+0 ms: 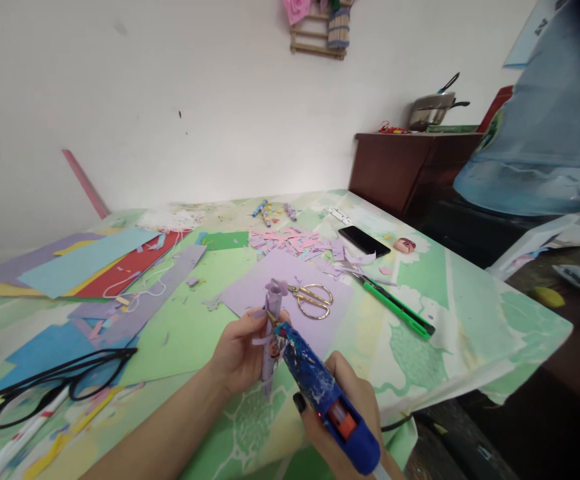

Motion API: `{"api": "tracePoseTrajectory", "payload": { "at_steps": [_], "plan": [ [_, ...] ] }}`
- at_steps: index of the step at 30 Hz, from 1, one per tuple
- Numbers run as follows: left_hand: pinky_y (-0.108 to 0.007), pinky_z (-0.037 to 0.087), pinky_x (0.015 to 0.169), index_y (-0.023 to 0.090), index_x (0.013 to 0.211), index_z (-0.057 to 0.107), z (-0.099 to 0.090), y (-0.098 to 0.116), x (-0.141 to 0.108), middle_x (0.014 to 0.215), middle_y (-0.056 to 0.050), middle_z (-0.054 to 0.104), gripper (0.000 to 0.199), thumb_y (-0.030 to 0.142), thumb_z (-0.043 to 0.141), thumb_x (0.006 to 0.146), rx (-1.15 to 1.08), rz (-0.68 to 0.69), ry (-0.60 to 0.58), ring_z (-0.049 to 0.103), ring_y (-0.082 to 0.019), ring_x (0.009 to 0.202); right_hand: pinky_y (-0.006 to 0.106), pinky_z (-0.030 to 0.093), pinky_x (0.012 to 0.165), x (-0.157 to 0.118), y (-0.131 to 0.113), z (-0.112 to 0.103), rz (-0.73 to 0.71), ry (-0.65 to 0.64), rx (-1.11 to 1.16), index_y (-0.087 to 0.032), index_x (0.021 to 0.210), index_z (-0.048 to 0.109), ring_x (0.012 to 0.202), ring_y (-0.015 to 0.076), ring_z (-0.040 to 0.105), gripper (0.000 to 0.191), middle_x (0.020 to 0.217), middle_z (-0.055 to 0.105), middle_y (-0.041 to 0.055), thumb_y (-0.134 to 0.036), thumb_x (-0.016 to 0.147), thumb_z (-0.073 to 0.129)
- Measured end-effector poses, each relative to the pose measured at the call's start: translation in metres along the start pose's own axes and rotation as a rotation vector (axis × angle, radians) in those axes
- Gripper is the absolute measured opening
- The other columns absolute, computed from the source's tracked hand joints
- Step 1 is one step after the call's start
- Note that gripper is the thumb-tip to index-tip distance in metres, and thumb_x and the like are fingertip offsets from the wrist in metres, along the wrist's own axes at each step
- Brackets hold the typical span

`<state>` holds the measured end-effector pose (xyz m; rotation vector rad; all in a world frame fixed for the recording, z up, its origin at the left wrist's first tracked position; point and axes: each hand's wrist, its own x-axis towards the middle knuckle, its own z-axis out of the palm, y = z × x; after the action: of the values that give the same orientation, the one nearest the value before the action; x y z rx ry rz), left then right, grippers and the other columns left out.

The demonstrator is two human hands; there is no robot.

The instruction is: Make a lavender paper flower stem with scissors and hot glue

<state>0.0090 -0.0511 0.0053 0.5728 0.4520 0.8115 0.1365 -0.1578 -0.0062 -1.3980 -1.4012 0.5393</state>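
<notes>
My left hand (239,348) is closed around a rolled purple paper tube (272,300), which stands roughly upright with a flared top. In my right hand (353,393) is a blue hot glue gun (315,373), its nozzle touching or very near the side of the tube. A small red light glows on the gun's body. A thin purple strip sticks out from the tube by my left fingers. Just beyond the tube, gold-handled scissors (315,301) lie on a purple paper sheet (340,327). A green utility knife (395,303) rests to the right.
Pink and purple paper scraps (295,241) lie behind the sheet, near a black phone (364,241). Black-framed glasses (65,380) and stacked coloured paper (90,260) are at left. Small paper rolls (265,213) lie at the back. A water bottle (535,153) stands beyond the table's right edge.
</notes>
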Motion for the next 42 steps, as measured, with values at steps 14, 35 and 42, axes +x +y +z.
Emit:
{"api": "tracePoseTrajectory", "payload": {
  "at_steps": [14,35,42],
  "plan": [
    [-0.019,0.042,0.044,0.008,0.060,0.064,-0.0003,-0.0004,0.0008,0.057,-0.003,0.057,0.015,0.021,0.070,0.062,0.007,-0.017,0.008,0.049,-0.008,0.046,0.021,0.021,0.041,0.0006,-0.0005,0.0010,-0.023,-0.010,0.000,-0.023,0.064,0.026,0.040,0.0067,0.028,0.026,0.046,0.028,-0.0109,-0.027,0.067,0.051],
    [-0.019,0.043,0.046,0.007,0.063,0.066,-0.0013,-0.0017,0.0013,0.060,-0.002,0.057,0.014,0.021,0.069,0.063,-0.015,-0.003,-0.005,0.049,-0.009,0.048,0.021,0.022,0.041,-0.0003,-0.0014,0.0017,-0.022,0.014,-0.038,-0.023,0.066,0.028,0.040,0.0069,0.031,0.024,0.047,0.032,-0.0104,-0.028,0.069,0.052],
    [-0.021,0.045,0.049,0.008,0.063,0.064,-0.0003,-0.0012,0.0008,0.060,-0.002,0.056,0.011,0.019,0.068,0.064,-0.018,-0.002,0.002,0.050,-0.009,0.050,0.022,0.021,0.041,0.0000,-0.0023,0.0018,-0.016,-0.001,-0.015,-0.023,0.065,0.026,0.041,0.0072,0.031,0.024,0.047,0.031,-0.0099,-0.027,0.071,0.049]
  ]
}}
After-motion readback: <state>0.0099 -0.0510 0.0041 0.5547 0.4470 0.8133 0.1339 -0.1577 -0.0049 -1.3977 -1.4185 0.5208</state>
